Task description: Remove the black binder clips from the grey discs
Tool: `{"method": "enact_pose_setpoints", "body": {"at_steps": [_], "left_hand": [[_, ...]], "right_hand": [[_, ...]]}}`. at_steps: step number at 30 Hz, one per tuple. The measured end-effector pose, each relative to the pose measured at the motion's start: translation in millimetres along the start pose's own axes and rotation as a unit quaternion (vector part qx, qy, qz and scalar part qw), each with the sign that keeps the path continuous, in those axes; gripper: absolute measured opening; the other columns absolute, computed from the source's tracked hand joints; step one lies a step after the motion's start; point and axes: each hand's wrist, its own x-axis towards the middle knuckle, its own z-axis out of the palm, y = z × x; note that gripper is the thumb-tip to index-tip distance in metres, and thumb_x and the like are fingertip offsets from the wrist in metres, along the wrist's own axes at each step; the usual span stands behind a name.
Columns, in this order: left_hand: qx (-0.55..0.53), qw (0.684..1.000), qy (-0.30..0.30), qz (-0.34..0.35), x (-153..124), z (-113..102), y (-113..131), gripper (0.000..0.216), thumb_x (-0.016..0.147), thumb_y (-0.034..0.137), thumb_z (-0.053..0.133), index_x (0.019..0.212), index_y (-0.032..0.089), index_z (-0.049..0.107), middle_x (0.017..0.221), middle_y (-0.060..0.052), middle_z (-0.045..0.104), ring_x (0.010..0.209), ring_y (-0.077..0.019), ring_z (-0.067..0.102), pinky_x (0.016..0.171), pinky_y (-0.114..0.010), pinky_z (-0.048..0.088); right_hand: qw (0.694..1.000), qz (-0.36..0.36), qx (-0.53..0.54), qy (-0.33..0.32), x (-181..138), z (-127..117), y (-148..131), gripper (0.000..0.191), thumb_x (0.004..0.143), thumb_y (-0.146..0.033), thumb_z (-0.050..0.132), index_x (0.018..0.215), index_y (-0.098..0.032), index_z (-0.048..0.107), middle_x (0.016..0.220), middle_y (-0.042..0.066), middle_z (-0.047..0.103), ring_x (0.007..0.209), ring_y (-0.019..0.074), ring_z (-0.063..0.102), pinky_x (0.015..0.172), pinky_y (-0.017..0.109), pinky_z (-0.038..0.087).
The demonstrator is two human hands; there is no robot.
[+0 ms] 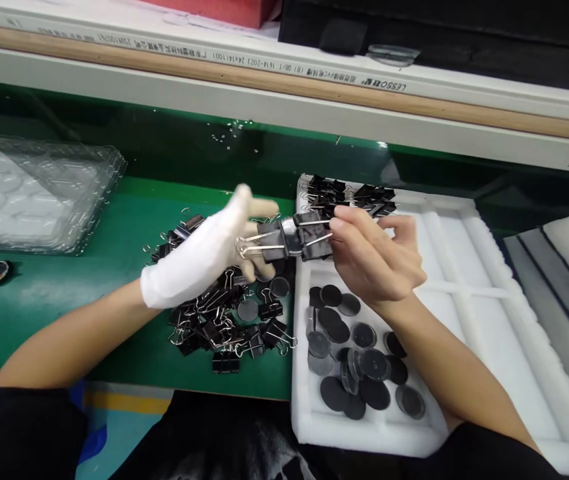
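Two black binder clips sit end to end on a round dark disc (292, 237) with a glossy edge. My right hand (377, 253) is bare and pinches the silver handles of the right binder clip (313, 237). My left hand (214, 243), in a white glove with pale fingertips, has its fingers spread behind and around the left binder clip (271, 242). That clip's wire loops are close to the left palm; whether they touch it I cannot tell. Below lies a heap of loose binder clips (214, 327) with several round discs (247, 310) among them.
A white foam tray (464, 291) holds many dark discs (374, 365) in its near left compartment and clipped pieces (327, 190) in its far left one. Clear plastic trays (39, 193) are stacked at left. A white ledge (214, 87) runs across the back. Grey-white foam (554, 273) stands at right.
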Motion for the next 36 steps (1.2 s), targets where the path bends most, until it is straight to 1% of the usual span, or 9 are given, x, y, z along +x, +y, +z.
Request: {"method": "enact_pose_setpoints", "body": {"at_steps": [3,7,9,12,16,23,28,32,36], "left_hand": [[0.087,0.996,0.0,-0.019,-1,-3,7,0.047,0.096,0.059,0.063,0.119,0.019,0.071,0.079,-0.007,0.074,0.059,-0.0192,0.07,0.052,-0.032,0.058],[0.156,0.986,0.051,0.036,0,-4,3,0.043,0.097,0.049,0.065,0.129,0.021,0.068,0.1,-0.007,0.078,0.068,-0.0162,0.072,0.062,-0.029,0.062],[0.185,0.98,0.05,0.058,1,-4,0,0.044,0.096,0.048,0.066,0.132,0.022,0.067,0.11,-0.007,0.078,0.081,-0.0186,0.075,0.068,-0.03,0.063],[0.231,0.968,0.043,0.081,0,-4,-2,0.043,0.094,0.05,0.067,0.128,0.023,0.069,0.123,-0.007,0.076,0.106,-0.0229,0.074,0.088,-0.033,0.063],[0.27,0.961,0.013,0.053,0,-2,-2,0.046,0.093,0.053,0.067,0.127,0.023,0.07,0.122,-0.005,0.076,0.105,-0.0217,0.073,0.09,-0.033,0.061],[0.3,0.949,0.055,0.086,1,7,-7,0.027,0.091,0.041,0.067,0.101,0.017,0.076,0.081,0.001,0.074,0.067,-0.0123,0.064,0.062,-0.023,0.052],[0.333,0.931,0.028,0.145,-3,2,-2,0.018,0.091,0.032,0.068,0.098,0.018,0.076,0.075,0.005,0.071,0.06,-0.0084,0.059,0.056,-0.02,0.046],[0.367,0.904,-0.014,0.22,-6,-1,3,0.014,0.091,0.029,0.069,0.098,0.019,0.076,0.072,0.006,0.07,0.057,-0.0065,0.056,0.056,-0.019,0.043],[0.369,0.901,0.026,0.228,-7,6,-1,0.015,0.091,0.03,0.07,0.098,0.018,0.075,0.072,0.006,0.069,0.057,-0.0066,0.056,0.055,-0.019,0.042]], "right_hand": [[0.998,-0.024,-0.027,-0.043,10,-8,8,0.015,0.092,-0.047,0.078,0.105,-0.038,0.08,0.12,0.003,0.08,0.087,0.0268,0.076,0.094,0.052,0.052],[0.98,-0.011,0.15,-0.129,21,-13,-5,0.076,0.071,-0.071,0.088,0.135,-0.034,0.069,0.147,0.009,0.066,0.124,0.0364,0.067,0.104,0.054,0.052],[0.94,0.068,0.281,-0.181,22,-12,-14,0.089,0.074,-0.077,0.082,0.147,-0.03,0.06,0.144,0.012,0.066,0.119,0.0335,0.069,0.096,0.048,0.058],[0.878,0.184,0.368,-0.242,21,-10,-24,0.059,0.082,-0.067,0.081,0.122,-0.024,0.073,0.105,0.007,0.075,0.084,0.0217,0.071,0.072,0.034,0.059],[0.874,0.209,0.363,-0.246,18,-9,-33,0.034,0.081,-0.049,0.087,0.078,-0.018,0.073,0.069,-0.001,0.059,0.062,0.0126,0.053,0.056,0.026,0.046],[0.873,0.215,0.403,-0.173,6,-1,-49,0.02,0.09,-0.037,0.079,0.101,-0.021,0.082,0.085,0.002,0.072,0.073,0.0159,0.062,0.066,0.029,0.053],[0.858,0.221,0.401,-0.234,11,-9,-48,0.023,0.088,-0.042,0.081,0.09,-0.019,0.082,0.074,0.001,0.069,0.067,0.0159,0.062,0.059,0.027,0.052],[0.857,0.169,0.386,-0.298,20,-22,-40,0.023,0.084,-0.041,0.087,0.093,-0.021,0.084,0.079,0.002,0.074,0.075,0.02,0.068,0.07,0.031,0.059],[0.87,0.176,0.369,-0.276,20,-23,-40,0.026,0.081,-0.044,0.088,0.094,-0.022,0.085,0.084,0.002,0.078,0.078,0.0225,0.071,0.071,0.033,0.06]]}}
